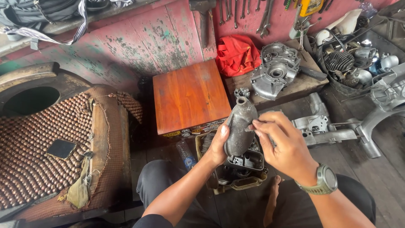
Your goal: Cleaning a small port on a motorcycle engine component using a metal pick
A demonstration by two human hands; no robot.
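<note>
Behind the held metal casing (239, 126) — wooden box (190, 96), engine cover (275, 69).

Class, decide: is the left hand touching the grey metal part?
Touching. The head view shows the left hand wrapped around the grey metal part, thumb pressed on its side.

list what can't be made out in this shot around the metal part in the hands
Head view:
- Far side of the dark metal casing: hidden by the left hand and right hand.
- Contents of the tray underneath: blocked by the casing.
- Wrenches on the wall: cut off by the top edge.
</note>
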